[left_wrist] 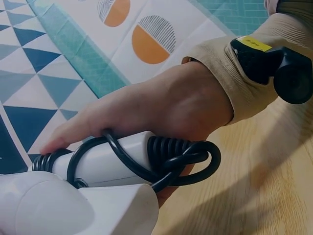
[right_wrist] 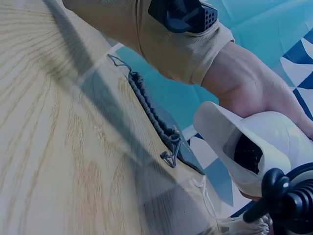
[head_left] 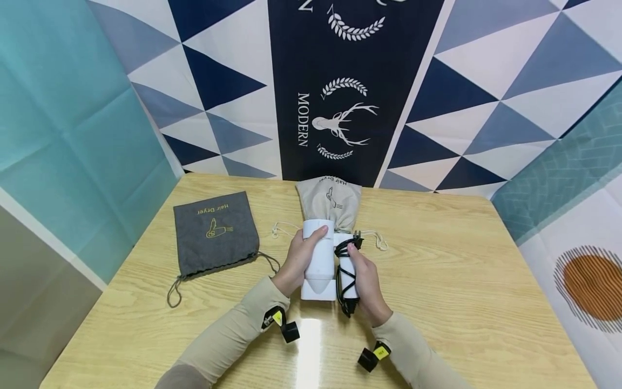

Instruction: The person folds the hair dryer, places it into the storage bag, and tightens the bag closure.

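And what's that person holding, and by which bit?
A white hair dryer: the left hand grips its barrel; the right hand grips its handle, wrapped in black cord.

Head view: above table, facing forward-down; wrist views: close, facing inward; all share hair dryer.

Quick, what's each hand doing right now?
Left hand: holding the hair dryer's white barrel.
Right hand: holding its handle, wrapped in black cord.

Beige pouch: "Hair Dryer", inverted, with dryer symbol. Grey pouch, left of the beige pouch: same text and symbol, inverted. Black panel, behind the beige pouch: "MODERN", turned sideways.
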A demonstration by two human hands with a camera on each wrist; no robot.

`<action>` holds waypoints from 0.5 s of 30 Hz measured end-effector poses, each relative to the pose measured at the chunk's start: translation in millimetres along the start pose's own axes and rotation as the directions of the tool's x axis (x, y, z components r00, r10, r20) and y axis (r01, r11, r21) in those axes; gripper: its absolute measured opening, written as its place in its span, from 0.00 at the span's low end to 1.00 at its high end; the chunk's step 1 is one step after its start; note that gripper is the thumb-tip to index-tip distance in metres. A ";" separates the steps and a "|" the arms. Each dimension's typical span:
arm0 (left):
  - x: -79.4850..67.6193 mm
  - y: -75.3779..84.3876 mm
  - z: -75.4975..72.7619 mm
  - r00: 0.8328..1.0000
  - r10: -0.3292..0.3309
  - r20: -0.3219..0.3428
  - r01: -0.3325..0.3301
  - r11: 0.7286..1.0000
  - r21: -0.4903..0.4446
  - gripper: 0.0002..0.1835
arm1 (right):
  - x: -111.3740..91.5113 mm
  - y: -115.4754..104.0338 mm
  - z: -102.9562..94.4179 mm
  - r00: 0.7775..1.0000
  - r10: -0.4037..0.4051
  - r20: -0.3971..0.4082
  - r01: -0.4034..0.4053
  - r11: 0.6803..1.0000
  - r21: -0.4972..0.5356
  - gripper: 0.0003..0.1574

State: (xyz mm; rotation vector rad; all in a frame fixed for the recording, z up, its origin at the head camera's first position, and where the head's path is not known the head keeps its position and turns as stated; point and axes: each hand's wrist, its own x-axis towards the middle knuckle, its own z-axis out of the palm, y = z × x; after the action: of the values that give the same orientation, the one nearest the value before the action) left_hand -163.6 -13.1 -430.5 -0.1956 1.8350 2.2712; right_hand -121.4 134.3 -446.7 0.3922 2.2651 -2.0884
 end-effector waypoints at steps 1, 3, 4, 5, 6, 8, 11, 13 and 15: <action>-0.2 -1.1 -0.5 1.000 -0.001 0.003 0.001 1.000 0.000 0.33 | -0.3 1.0 -0.6 1.000 0.001 0.004 -0.001 1.000 -0.008 0.40; -1.2 -2.2 -1.0 1.000 0.001 0.009 -0.001 1.000 0.003 0.34 | -0.8 2.8 -1.8 1.000 0.006 0.016 -0.006 1.000 -0.006 0.41; -1.5 -2.8 -1.2 1.000 0.004 0.012 -0.004 1.000 0.006 0.34 | -1.4 3.4 -2.3 1.000 0.007 0.024 -0.007 1.000 -0.011 0.41; -1.7 -2.8 -1.3 1.000 0.006 0.010 -0.006 1.000 0.012 0.34 | -1.6 3.6 -3.0 0.999 0.011 0.032 -0.011 1.000 -0.008 0.41; -1.8 -2.7 -1.2 1.000 0.010 0.010 -0.010 1.000 0.016 0.34 | -1.8 4.0 -3.6 0.999 0.009 0.042 -0.009 1.000 -0.007 0.42; -1.5 -1.9 -1.3 1.000 0.014 0.002 -0.014 1.000 0.024 0.33 | -2.0 4.2 -4.3 0.998 0.002 0.067 -0.002 1.000 -0.004 0.43; 0.1 0.1 -1.6 1.000 0.020 -0.014 -0.020 1.000 0.020 0.32 | -1.9 3.8 -3.9 0.998 -0.021 0.066 0.024 0.999 -0.035 0.42; 1.3 1.2 -2.2 0.999 0.021 -0.026 -0.021 1.000 0.007 0.32 | -2.1 3.2 -2.8 0.998 -0.027 0.055 0.031 0.997 -0.070 0.40; 1.9 2.0 -3.0 0.999 0.020 -0.035 -0.020 1.000 -0.003 0.32 | -2.1 3.1 -1.6 0.998 -0.042 0.039 0.046 0.993 -0.113 0.35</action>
State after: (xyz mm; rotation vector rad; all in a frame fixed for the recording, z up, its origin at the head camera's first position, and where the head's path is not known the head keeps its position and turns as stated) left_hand -166.0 -16.3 -429.7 -0.2203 1.8583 2.2988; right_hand -118.4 135.8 -449.1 0.2992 2.3788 -1.9560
